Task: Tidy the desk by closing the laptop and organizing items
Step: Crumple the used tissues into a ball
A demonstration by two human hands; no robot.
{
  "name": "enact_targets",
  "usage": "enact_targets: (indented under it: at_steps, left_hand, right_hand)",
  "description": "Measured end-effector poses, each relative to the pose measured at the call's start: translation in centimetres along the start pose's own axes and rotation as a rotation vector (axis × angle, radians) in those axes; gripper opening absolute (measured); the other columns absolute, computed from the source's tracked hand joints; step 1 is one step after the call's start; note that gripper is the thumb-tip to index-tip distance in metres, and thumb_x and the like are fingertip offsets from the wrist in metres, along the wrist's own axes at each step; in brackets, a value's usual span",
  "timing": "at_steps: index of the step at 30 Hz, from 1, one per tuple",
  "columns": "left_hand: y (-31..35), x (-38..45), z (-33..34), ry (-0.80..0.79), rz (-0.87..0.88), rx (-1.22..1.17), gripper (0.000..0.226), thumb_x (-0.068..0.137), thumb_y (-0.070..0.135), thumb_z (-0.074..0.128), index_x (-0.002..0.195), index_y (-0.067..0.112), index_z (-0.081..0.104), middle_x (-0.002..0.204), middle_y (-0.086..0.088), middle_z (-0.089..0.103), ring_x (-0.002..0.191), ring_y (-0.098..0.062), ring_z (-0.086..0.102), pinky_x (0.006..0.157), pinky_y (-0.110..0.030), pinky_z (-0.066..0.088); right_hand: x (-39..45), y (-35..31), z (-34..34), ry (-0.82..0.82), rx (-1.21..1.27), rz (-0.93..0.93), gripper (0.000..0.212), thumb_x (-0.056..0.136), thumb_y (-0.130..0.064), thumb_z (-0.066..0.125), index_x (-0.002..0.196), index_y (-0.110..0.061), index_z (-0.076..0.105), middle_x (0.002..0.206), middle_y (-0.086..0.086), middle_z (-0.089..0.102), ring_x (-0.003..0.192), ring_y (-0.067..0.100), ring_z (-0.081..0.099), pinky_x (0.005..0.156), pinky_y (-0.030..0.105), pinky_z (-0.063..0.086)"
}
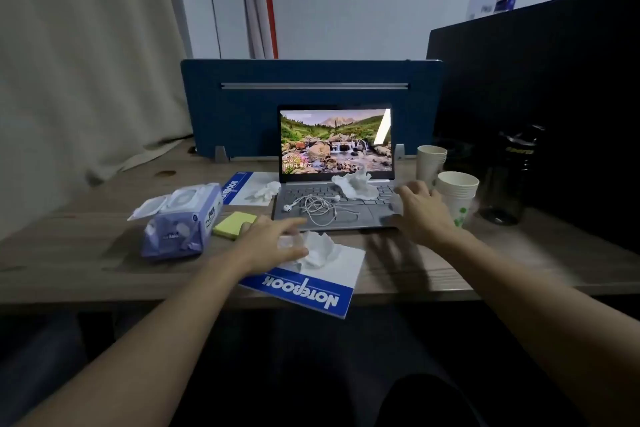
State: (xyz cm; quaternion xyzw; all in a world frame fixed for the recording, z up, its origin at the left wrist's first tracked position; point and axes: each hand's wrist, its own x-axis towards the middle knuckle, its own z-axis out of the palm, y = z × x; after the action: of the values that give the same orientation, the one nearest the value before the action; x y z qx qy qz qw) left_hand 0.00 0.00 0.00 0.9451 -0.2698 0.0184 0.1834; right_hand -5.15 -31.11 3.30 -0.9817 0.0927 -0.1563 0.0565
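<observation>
At the left end of the wooden desk [86, 239] lies a purple pack of wet wipes [180, 220] with its lid flipped open, and just right of it sits a yellow pad of sticky notes [233, 224]. Behind these, a blue-and-white notebook [247, 189] lies flat with a small crumpled tissue [266, 190] on it. The left hand [273, 243] reaches forward over the desk's front edge, fingers spread and loosely extended, gripping nothing that can be seen; it hovers above a crumpled tissue [320, 250] resting on a second notebook [311, 282] that overhangs the desk edge. In the middle, the laptop [336, 180] stands open before a blue partition [311, 104], its screen lit with a landscape picture. White wired earphones [318, 206] lie tangled on its palm rest and another crumpled tissue [356, 185] sits on the keyboard. The right hand [422, 210] hangs over the laptop's right front corner, fingers open and blurred. Just right of it stand two stacks of paper cups [455, 196], then a dark bottle [509, 177] near a black screen.
</observation>
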Motion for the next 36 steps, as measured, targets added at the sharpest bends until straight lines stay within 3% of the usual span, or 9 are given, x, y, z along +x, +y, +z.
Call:
enact_targets:
  at_steps: [3,6,9,12,17,21,25,30,36]
  left_hand:
    - [0.3,0.4,0.1,0.006,0.022,-0.003,0.056,0.075,0.076,0.049,0.128,0.057,0.045,0.102,0.029,0.057,0.113,-0.012,0.038,0.085,-0.041,0.029]
    - [0.0,1.2,0.3,0.054,0.023,0.01,0.017,0.086,0.062,0.054,0.096,0.048,0.057,0.1,0.022,0.058,0.107,-0.011,0.039,0.085,-0.04,0.029]
    - [-0.4,1.6,0.4,0.101,0.014,-0.081,0.018,0.092,0.052,0.054,0.083,0.036,0.055,0.095,0.01,0.059,0.093,-0.014,0.052,0.073,-0.033,0.038]
    - [-0.8,2.4,0.2,0.171,-0.025,-0.17,0.018,0.095,0.046,0.054,0.086,0.03,0.056,0.084,0.008,0.061,0.076,-0.014,0.059,0.061,-0.03,0.041]
    - [-1.4,3.6,-0.1,0.301,-0.086,-0.325,0.021,0.095,0.034,0.06,0.111,0.034,0.046,0.106,0.012,0.056,0.094,-0.011,0.058,0.076,-0.036,0.051]
    - [-2.0,5.0,-0.3,0.384,-0.127,-0.458,0.038,0.093,0.022,0.062,0.108,0.038,0.031,0.111,0.003,0.052,0.086,-0.018,0.058,0.065,-0.031,0.045]
    - [-2.9,6.5,0.0,0.411,-0.12,-0.513,0.026,0.095,0.015,0.058,0.105,0.034,0.043,0.108,0.003,0.056,0.092,-0.017,0.057,0.061,-0.024,0.041]
    - [-3.6,7.9,-0.2,0.455,-0.172,-0.698,0.02,0.097,0.017,0.058,0.109,0.033,0.056,0.102,0.013,0.061,0.093,-0.006,0.057,0.065,-0.021,0.047]
    - [-3.9,8.9,-1.0,0.408,-0.181,-0.989,0.021,0.099,0.018,0.054,0.093,0.031,0.069,0.1,0.011,0.069,0.096,-0.012,0.063,0.07,-0.016,0.05]
  right_hand:
    - [0.5,0.8,0.9,-0.002,0.08,0.024,0.052,0.089,-0.027,0.064,0.135,-0.013,0.045,0.139,0.019,0.046,0.121,0.038,0.048,0.094,0.042,0.043]
    - [0.8,1.1,1.8,0.033,0.106,0.049,0.03,0.083,-0.002,0.053,0.113,-0.006,0.056,0.117,0.021,0.061,0.105,0.037,0.056,0.073,0.033,0.041]
    - [1.2,1.5,2.4,0.035,0.123,0.067,0.032,0.078,0.0,0.058,0.109,-0.006,0.06,0.111,0.019,0.065,0.101,0.037,0.059,0.074,0.037,0.046]
    - [1.7,1.9,3.3,0.077,0.147,0.069,0.026,0.076,0.003,0.061,0.1,-0.006,0.064,0.102,0.019,0.069,0.096,0.038,0.061,0.073,0.04,0.048]
    - [2.7,1.7,4.0,0.208,0.195,-0.009,0.011,0.087,-0.007,0.06,0.091,-0.01,0.069,0.091,0.014,0.07,0.084,0.034,0.063,0.063,0.035,0.044]
    - [3.5,0.1,3.7,0.34,0.388,-0.072,0.011,0.09,-0.008,0.059,0.081,-0.014,0.062,0.08,0.003,0.064,0.075,0.025,0.059,0.059,0.033,0.041]
    - [4.5,-2.4,3.3,0.339,0.535,-0.126,0.011,0.093,-0.006,0.056,0.093,-0.011,0.066,0.085,-0.002,0.062,0.078,0.018,0.056,0.066,0.034,0.045]
    - [5.4,-5.7,3.2,0.294,0.598,-0.273,0.021,0.093,0.001,0.054,0.101,-0.009,0.07,0.09,-0.005,0.059,0.079,0.013,0.052,0.064,0.011,0.035]
    - [6.4,-9.1,4.6,0.234,0.549,-0.479,0.025,0.091,-0.002,0.059,0.111,-0.011,0.071,0.105,0.002,0.065,0.094,0.016,0.055,0.077,0.028,0.046]
